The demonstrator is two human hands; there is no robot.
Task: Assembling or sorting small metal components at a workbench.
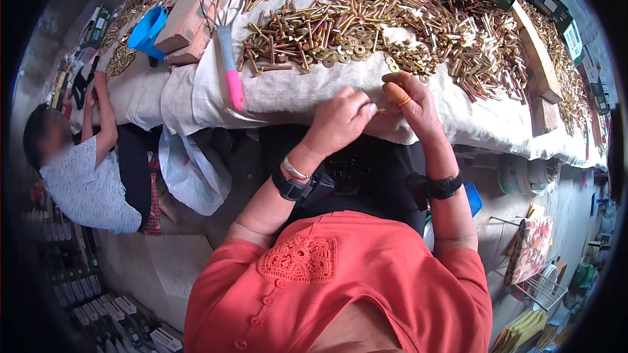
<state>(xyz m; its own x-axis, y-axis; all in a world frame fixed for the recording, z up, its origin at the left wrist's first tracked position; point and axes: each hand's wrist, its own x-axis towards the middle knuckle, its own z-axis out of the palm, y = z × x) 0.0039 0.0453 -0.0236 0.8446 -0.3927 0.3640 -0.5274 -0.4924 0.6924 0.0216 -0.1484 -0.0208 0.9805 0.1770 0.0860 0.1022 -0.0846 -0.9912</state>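
My left hand (341, 119) is closed in a loose fist over the front edge of the cloth-covered table. Out of it, between thumb and forefinger, pokes the end of a brass-coloured bolt (381, 112). Close by on the right, my right hand (416, 106) has its fingers bent together, an orange band (404, 100) around one of them. What those fingers pinch is too small to name. Just beyond both hands lie flat washers (356, 44) and a wide heap of loose bolts (314, 29).
A hand rake (229, 59) with a pink grip lies left of the bolts, beside stacked bricks (190, 26) and a blue cup (148, 29). A wooden bar (538, 59) borders the heap at right. Another person (91, 170) sits at the left near a white plastic bag (191, 173).
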